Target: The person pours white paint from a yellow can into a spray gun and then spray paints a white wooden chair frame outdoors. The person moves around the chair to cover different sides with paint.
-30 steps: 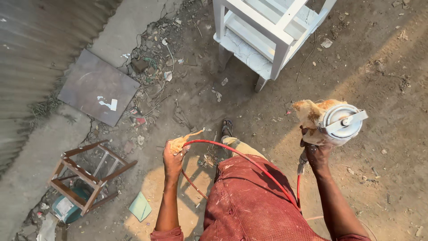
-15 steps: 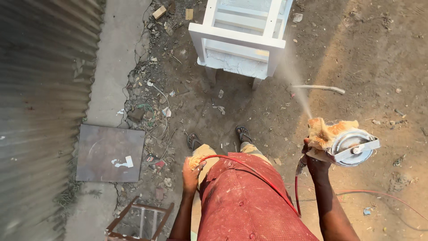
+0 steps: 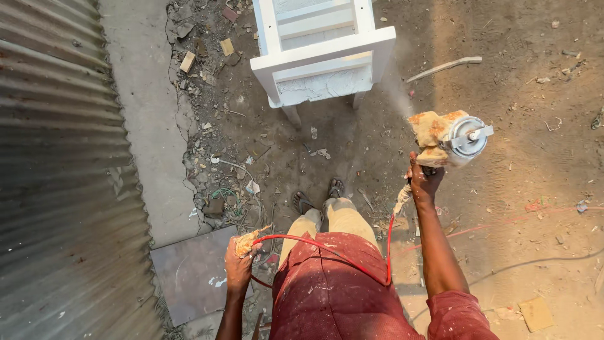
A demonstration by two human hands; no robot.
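Observation:
My right hand (image 3: pixel 424 179) grips the handle of a spray gun (image 3: pixel 450 138) with a round metal cup wrapped in a stained cloth. A faint mist leaves its nozzle toward a white wooden piece of furniture (image 3: pixel 321 53) standing on the dirt ahead. A thin red hose (image 3: pixel 327 252) runs from the gun across my red shirt to my left hand (image 3: pixel 238 267), which holds the hose together with a small orange-stained rag (image 3: pixel 248 241). My sandalled feet show below the furniture.
A corrugated metal sheet (image 3: pixel 56 189) fills the left side beside a concrete strip (image 3: pixel 148 126). A flat dark slab (image 3: pixel 192 274) lies by my left leg. Rubble and scraps litter the ground; a stick (image 3: pixel 443 66) and a dark cable (image 3: pixel 535 261) lie to the right.
The view has swung so the white furniture sits closer and more central. My right hand has raised the spray gun nearer to it, mist still showing. My left hand keeps the hose.

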